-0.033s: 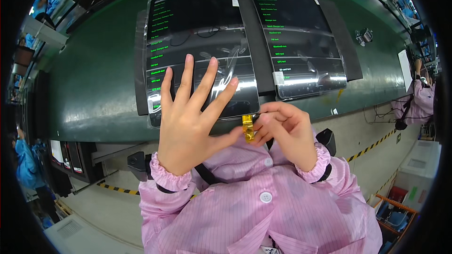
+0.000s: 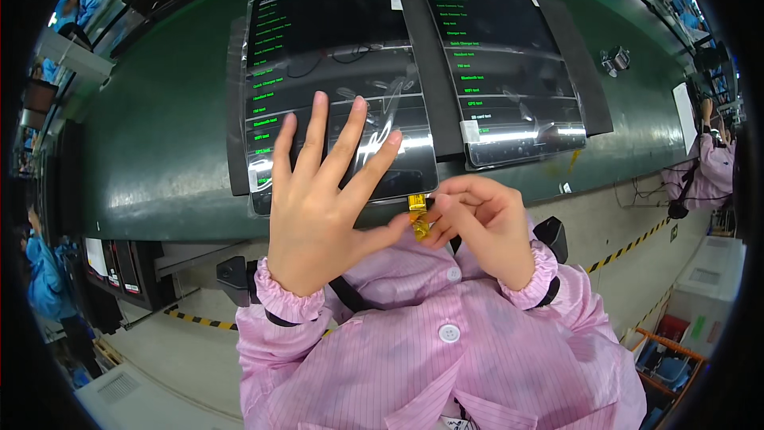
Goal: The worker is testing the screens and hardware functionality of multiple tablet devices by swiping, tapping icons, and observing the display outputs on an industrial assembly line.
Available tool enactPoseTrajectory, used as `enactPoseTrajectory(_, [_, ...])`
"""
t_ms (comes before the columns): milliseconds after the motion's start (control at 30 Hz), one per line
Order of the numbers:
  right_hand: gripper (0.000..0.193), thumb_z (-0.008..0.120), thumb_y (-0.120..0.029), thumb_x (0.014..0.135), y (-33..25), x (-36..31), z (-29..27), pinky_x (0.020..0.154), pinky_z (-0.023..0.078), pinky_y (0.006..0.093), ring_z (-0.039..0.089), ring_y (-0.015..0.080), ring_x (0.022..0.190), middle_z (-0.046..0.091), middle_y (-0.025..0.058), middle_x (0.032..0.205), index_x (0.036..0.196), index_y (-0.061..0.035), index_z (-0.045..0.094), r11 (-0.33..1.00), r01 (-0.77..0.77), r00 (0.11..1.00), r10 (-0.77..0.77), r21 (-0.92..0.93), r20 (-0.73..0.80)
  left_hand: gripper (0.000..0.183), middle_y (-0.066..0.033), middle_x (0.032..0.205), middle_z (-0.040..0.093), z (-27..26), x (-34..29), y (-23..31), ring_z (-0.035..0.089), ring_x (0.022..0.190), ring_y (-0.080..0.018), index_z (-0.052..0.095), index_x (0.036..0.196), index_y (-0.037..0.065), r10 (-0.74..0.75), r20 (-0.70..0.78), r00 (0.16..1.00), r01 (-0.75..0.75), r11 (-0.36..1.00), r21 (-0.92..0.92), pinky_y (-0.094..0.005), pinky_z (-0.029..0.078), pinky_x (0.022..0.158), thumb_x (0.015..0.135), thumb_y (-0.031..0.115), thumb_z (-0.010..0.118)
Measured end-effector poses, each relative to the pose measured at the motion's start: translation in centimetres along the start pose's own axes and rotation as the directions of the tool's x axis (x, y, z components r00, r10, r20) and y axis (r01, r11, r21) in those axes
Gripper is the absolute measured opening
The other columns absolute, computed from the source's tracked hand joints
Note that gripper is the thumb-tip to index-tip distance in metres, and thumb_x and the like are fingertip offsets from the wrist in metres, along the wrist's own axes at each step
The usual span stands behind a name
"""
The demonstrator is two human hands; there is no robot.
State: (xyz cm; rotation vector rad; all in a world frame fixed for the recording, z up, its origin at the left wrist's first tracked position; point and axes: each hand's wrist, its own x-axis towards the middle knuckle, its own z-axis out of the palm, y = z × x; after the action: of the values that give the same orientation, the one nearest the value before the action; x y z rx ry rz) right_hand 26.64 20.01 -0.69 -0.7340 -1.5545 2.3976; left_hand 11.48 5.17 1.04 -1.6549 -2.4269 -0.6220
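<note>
Two dark tablets in clear film lie side by side, their screens showing green text lists. My left hand (image 2: 322, 199) is spread flat over the lower part of the left tablet (image 2: 342, 28), its thumb reaching toward a small yellow-taped strip (image 2: 418, 205). This strip hangs at the tablet's near edge, by the right corner. Curled around its right side, my right hand (image 2: 481, 219) pinches it with the fingertips; part of the grip is hidden. The right tablet (image 2: 497, 28) lies untouched, with a white sticker (image 2: 470, 132) at its lower left.
Dark mats (image 2: 593, 103) lie under the tablets on the green table (image 2: 167, 143). A small metal object (image 2: 615, 61) and a white sheet (image 2: 684, 119) are on the right. Another person in pink (image 2: 716, 163) is at the far right; a person in blue (image 2: 44, 271) is at the left.
The text list on the left tablet sits slightly lower or has scrolled a little. Both hands stay almost in place, and the yellow-taped strip has barely shifted.
</note>
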Motion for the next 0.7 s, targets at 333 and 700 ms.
enactPoseTrajectory(333, [0.008, 0.059, 0.001, 0.089, -0.7, 1.0, 0.9, 0.052, 0.051, 0.0247, 0.068, 0.0141, 0.06, 0.067, 0.0101, 0.066, 0.083, 0.0063, 0.062, 0.898, 0.085, 0.99, -0.126, -0.432, -0.066, 0.073, -0.0179, 0.148, 0.049, 0.0, 0.3, 0.7, 0.041, 0.14, -0.0409, 0.065, 0.131, 0.017, -0.026, -0.009, 1.0, 0.025, 1.0, -0.005, -0.0545, 0.028, 0.114, 0.06, 0.026, 0.079])
enactPoseTrajectory(700, [0.025, 0.076, -0.001, 0.081, 0.0, 0.6, -0.3, 0.052, 0.048, 0.0232, 0.061, 0.0092, 0.055, 0.063, 0.0052, 0.067, 0.104, 0.0012, 0.067, 0.601, 0.396, 0.868, -0.492, -0.694, 0.069, 0.066, -0.0177, 0.144, 0.053, 1.3, -0.2, 0.8, 0.044, 0.137, -0.042, 0.068, 0.128, 0.015, -0.04, -0.11, 0.993, 0.037, 0.999, -0.033, -0.056, 0.03, 0.113, 0.063, 0.019, 0.08])
